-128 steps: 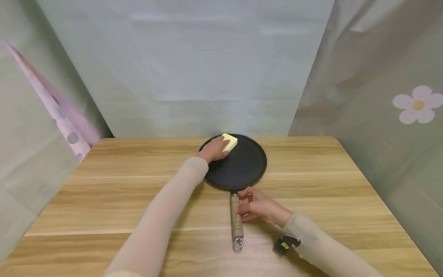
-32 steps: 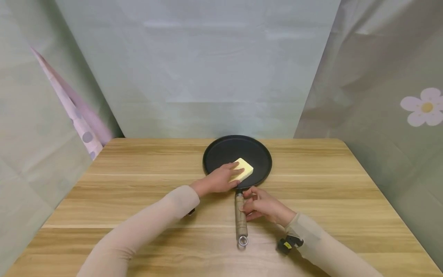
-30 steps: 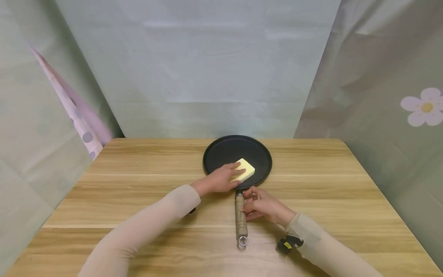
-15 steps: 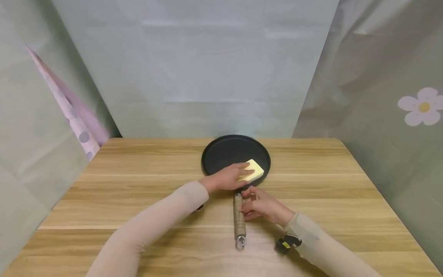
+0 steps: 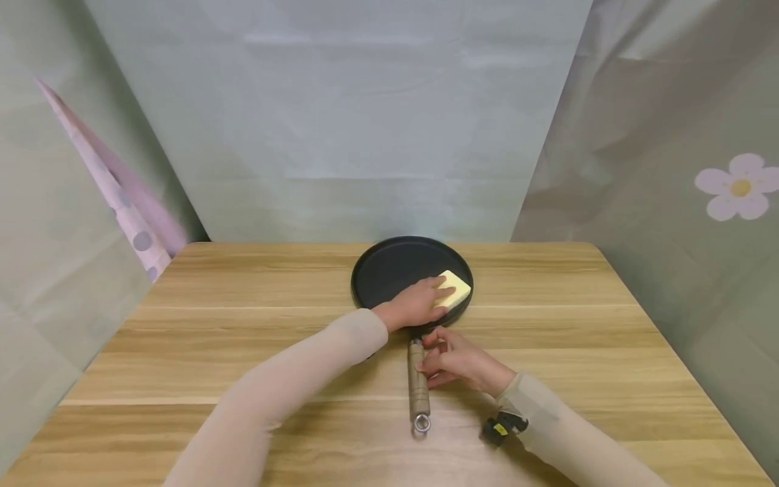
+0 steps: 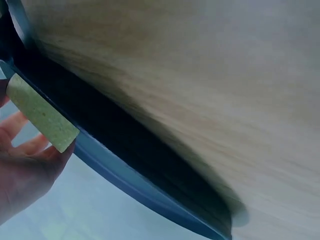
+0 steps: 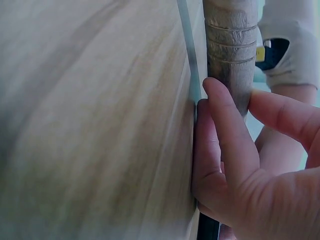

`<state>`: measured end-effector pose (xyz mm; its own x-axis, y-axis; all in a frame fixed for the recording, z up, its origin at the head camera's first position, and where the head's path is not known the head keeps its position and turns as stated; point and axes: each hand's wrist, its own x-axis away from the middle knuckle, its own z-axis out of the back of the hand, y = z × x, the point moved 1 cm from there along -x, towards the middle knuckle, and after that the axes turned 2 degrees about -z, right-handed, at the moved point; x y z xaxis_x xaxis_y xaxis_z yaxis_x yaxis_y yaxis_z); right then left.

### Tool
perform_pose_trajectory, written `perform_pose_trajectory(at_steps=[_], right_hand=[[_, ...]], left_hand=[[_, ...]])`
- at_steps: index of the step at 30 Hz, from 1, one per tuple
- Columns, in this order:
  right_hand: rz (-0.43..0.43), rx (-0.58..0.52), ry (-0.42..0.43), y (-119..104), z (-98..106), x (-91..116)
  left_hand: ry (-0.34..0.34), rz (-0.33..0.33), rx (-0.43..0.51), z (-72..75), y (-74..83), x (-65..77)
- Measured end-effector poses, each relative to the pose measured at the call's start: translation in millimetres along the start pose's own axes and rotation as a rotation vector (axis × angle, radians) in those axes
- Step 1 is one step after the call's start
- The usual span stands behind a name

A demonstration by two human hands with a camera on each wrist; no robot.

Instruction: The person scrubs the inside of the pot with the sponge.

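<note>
A flat round black pan (image 5: 389, 267) lies on the wooden table, its wooden handle (image 5: 418, 385) pointing toward me. My left hand (image 5: 416, 302) grips a pale yellow sponge (image 5: 456, 287) against the right side of the pan's surface, close to the rim. In the left wrist view, thumb and fingers hold the sponge (image 6: 42, 114) at its edges. Beside the handle, my right hand (image 5: 465, 362) pinches it near the pan end. The right wrist view has the thumb on one side of the handle (image 7: 231, 45) and a finger on the other.
The light wooden table (image 5: 243, 291) reaches back to a pale hanging cloth (image 5: 365, 135). More cloth hangs at both sides, with a printed flower (image 5: 739, 187) on the right. A small black device (image 5: 504, 427) is strapped at my right wrist.
Seconds ago the sponge was at the pan's far edge, then at its near part. In the last second my left hand has slid it right and slightly away. The right hand keeps its hold.
</note>
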<state>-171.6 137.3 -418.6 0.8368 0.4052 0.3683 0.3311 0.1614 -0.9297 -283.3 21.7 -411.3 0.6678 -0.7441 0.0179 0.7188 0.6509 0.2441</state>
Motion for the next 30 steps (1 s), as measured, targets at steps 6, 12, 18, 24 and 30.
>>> perform_pose_trajectory(at_steps=[6,12,18,24,30], right_hand=[[0.01,-0.012,-0.01,0,-2,1],[-0.007,-0.004,-0.001,-2,-2,3],[0.003,-0.01,-0.008,-2,-1,3],[0.0,-0.003,0.004,0,-2,2],[0.003,0.006,0.008,1,-1,0]], left_hand=[[0.028,0.07,-0.056,1.6,3.1,-10.6],[0.018,0.117,-0.062,5.5,3.4,-20.0],[0.017,0.159,-0.069,4.7,2.2,-27.1],[0.008,0.203,-0.08,4.4,1.1,-33.2],[0.018,0.249,-0.116,1.4,-2.0,-40.1]])
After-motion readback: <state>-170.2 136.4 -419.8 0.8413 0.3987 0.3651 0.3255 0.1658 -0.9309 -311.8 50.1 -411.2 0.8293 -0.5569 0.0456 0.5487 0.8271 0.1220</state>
